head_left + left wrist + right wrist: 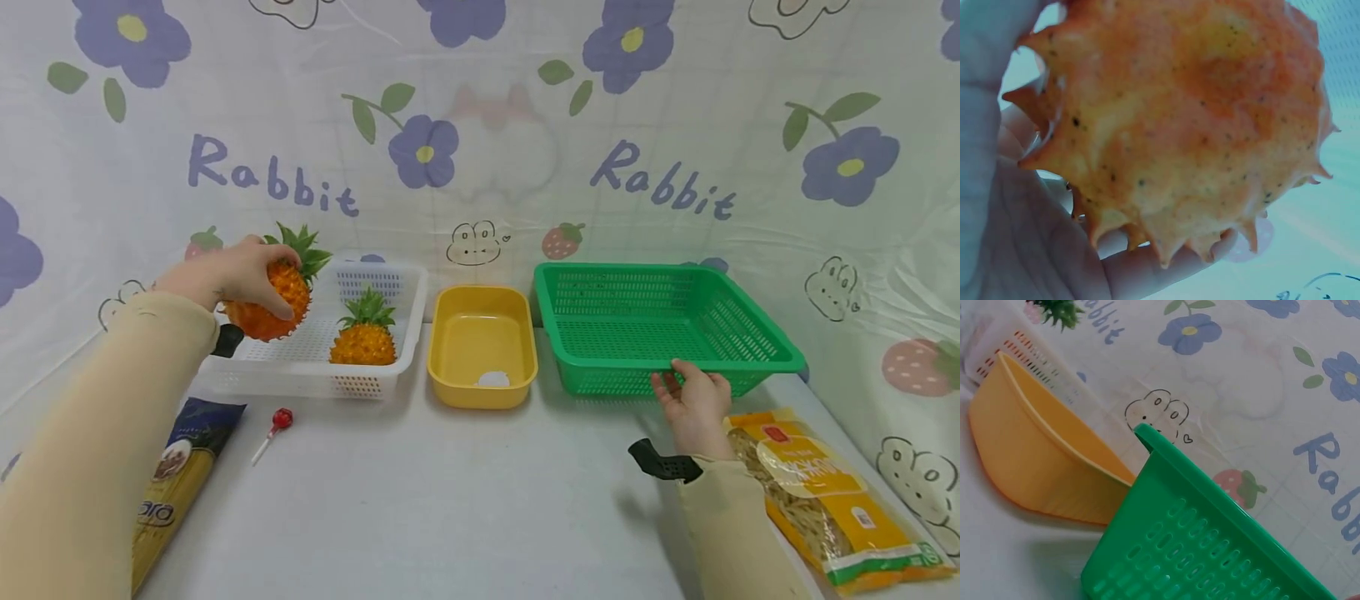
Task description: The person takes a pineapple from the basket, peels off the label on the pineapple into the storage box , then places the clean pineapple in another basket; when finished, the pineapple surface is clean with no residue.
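Note:
My left hand (225,271) grips an orange spiky pineapple (296,290) with a green leafy crown, held over the left part of a white perforated basket (408,333). Up close in the left wrist view, the fruit's pointed spikes and dark specks fill much of the picture, with fingers and palm around its side. A second, similar pineapple (363,345) sits inside the white basket's right part. Over on the right, my right hand (699,408) holds the front rim of a green perforated basket (600,364). Only a sliver of that hand shows in the right wrist view.
Between the baskets stands a yellow tub (483,396) with a whitish patch inside. A red lollipop (281,418) and a pasta packet (180,467) lie front left. A yellow food bag (832,508) lies at right. A patterned curtain (487,75) hangs behind.

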Action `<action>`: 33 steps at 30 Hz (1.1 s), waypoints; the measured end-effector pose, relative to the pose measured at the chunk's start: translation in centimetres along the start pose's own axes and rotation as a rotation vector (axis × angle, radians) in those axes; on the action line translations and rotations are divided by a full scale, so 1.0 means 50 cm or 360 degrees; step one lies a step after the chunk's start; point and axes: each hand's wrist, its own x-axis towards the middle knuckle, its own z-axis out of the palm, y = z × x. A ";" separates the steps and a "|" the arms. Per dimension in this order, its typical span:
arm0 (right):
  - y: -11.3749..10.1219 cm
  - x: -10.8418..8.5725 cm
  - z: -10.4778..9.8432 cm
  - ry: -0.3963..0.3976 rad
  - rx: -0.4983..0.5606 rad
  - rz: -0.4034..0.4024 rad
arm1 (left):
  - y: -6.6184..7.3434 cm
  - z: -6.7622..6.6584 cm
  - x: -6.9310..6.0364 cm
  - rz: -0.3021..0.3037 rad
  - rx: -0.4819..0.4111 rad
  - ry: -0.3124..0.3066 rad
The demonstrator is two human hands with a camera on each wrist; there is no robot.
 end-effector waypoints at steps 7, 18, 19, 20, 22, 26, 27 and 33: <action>0.007 0.002 0.002 -0.0025 -0.0031 -0.0026 | -0.022 0.029 0.026 -0.0098 -0.0099 -0.0125; 0.009 0.000 0.001 -0.0069 -0.0046 -0.0034 | -0.034 0.051 0.046 -0.0154 -0.0068 -0.0189; 0.009 0.000 0.001 -0.0069 -0.0044 -0.0033 | -0.032 0.052 0.047 -0.0165 -0.0072 -0.0207; 0.008 -0.001 0.001 -0.0069 -0.0042 -0.0032 | -0.030 0.052 0.046 -0.0177 -0.0072 -0.0234; 0.007 -0.001 0.001 -0.0065 -0.0041 -0.0029 | -0.024 0.053 0.047 -0.0195 -0.0126 -0.0337; 0.006 -0.001 0.000 -0.0056 -0.0040 -0.0031 | -0.008 0.058 0.052 -0.0250 -0.0254 -0.0584; 0.005 0.000 -0.001 -0.0052 -0.0040 -0.0031 | -0.004 0.062 0.054 -0.0273 -0.0308 -0.0640; 0.001 0.001 -0.005 -0.0043 -0.0036 -0.0022 | 0.007 0.082 0.061 -0.0338 -0.0422 -0.0739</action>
